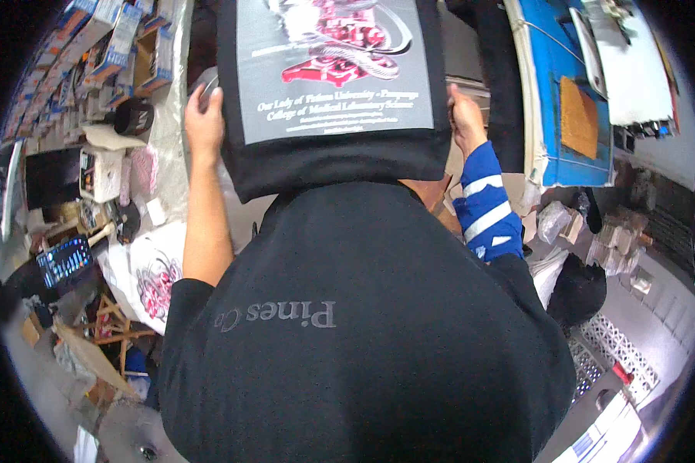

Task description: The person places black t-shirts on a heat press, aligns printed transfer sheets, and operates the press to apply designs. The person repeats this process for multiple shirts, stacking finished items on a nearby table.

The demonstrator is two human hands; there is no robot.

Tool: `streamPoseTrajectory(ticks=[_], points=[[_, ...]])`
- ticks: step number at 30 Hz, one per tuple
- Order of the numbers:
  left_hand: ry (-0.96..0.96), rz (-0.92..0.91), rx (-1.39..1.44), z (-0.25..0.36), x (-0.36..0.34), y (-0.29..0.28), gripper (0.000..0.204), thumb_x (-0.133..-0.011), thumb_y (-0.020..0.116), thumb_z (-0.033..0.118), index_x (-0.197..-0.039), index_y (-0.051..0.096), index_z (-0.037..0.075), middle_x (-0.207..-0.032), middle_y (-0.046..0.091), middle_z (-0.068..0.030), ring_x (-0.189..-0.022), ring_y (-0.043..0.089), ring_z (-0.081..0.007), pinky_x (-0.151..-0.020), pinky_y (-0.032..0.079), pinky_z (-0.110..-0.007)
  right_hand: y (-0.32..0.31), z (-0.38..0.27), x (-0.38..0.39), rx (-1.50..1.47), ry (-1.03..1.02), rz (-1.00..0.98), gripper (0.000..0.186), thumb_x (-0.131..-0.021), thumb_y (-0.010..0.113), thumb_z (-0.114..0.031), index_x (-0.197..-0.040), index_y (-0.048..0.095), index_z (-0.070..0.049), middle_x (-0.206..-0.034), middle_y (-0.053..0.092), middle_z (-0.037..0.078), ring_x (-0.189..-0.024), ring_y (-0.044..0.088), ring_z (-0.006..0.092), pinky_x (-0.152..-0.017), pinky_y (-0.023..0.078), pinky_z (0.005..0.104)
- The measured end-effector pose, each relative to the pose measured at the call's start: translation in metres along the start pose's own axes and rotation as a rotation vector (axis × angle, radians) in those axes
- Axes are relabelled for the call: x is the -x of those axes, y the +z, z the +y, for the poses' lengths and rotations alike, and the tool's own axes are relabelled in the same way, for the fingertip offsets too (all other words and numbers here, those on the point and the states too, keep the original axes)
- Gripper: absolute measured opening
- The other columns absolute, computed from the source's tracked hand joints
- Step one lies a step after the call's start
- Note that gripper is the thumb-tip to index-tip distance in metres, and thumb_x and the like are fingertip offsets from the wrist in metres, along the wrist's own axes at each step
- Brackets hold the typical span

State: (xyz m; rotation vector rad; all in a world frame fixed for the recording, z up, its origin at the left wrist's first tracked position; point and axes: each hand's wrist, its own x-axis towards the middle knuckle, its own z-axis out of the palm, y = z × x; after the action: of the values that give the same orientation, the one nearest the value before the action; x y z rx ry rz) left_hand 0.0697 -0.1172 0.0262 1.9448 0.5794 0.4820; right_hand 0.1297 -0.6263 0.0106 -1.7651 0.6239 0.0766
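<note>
A black shirt [347, 162] lies spread out in front of me, its lower edge close to my body. On it is a grey rectangular panel [340, 92] printed with a pink and white design and rows of white lettering. My left hand [203, 123] is at the shirt's left side, fingers curled in at the edge. At the opposite side my right hand [468, 117] pinches the right edge between thumb and fingers. A blue sleeve with white stripes [486, 201] covers my right forearm. The fingertips of both hands are partly hidden.
To the right stands a blue-topped table [560, 46] with an orange-brown board [578, 116] on it. Stacked boxes [116, 46] fill the far left. Lower left are a white printed cloth [143, 266] and a lit screen [65, 261]. Wrapped bundles [617, 243] lie at right.
</note>
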Motion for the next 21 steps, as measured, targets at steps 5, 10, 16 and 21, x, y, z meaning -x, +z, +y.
streamPoseTrajectory(ticks=[5, 10, 16, 21], points=[[-0.532, -0.444, 0.520, -0.031, -0.005, -0.043, 0.037, -0.104, 0.069, 0.028, -0.127, 0.065, -0.001, -0.124, 0.071, -0.0101, -0.111, 0.068, -0.0181, -0.094, 0.053, -0.031, -0.032, -0.022, 0.008, -0.463, 0.268, -0.307, 0.031, -0.100, 0.073, -0.018, -0.121, 0.070, 0.005, -0.114, 0.075, 0.013, -0.101, 0.071, 0.0211, -0.094, 0.055, 0.0348], [-0.561, -0.440, 0.635, -0.040, -0.006, -0.080, 0.039, -0.101, 0.072, 0.013, -0.135, 0.061, -0.003, -0.122, 0.072, -0.0100, -0.106, 0.070, -0.0163, -0.090, 0.055, -0.028, -0.051, -0.023, 0.023, -0.453, 0.149, -0.258, 0.028, -0.097, 0.076, -0.015, -0.117, 0.071, 0.003, -0.106, 0.076, 0.008, -0.093, 0.071, 0.0178, -0.089, 0.056, 0.0327], [-0.572, -0.481, 0.542, -0.039, -0.013, -0.099, 0.051, -0.097, 0.076, 0.009, -0.142, 0.055, -0.006, -0.107, 0.072, -0.0054, -0.084, 0.066, -0.0099, -0.073, 0.052, -0.021, -0.055, -0.028, 0.032, -0.182, 0.079, -0.169, 0.027, -0.098, 0.076, -0.020, -0.117, 0.074, -0.002, -0.101, 0.075, 0.003, -0.089, 0.069, 0.0127, -0.080, 0.054, 0.0284], [-0.580, -0.443, 0.300, -0.043, -0.011, -0.065, 0.030, -0.099, 0.072, 0.008, -0.127, 0.069, -0.002, -0.109, 0.074, -0.0071, -0.093, 0.068, -0.0127, -0.081, 0.055, -0.026, -0.043, -0.008, 0.007, -0.009, 0.095, -0.048, 0.013, -0.097, 0.076, -0.015, -0.101, 0.071, -0.004, -0.086, 0.069, 0.000, -0.072, 0.065, 0.0096, -0.064, 0.053, 0.0259]])
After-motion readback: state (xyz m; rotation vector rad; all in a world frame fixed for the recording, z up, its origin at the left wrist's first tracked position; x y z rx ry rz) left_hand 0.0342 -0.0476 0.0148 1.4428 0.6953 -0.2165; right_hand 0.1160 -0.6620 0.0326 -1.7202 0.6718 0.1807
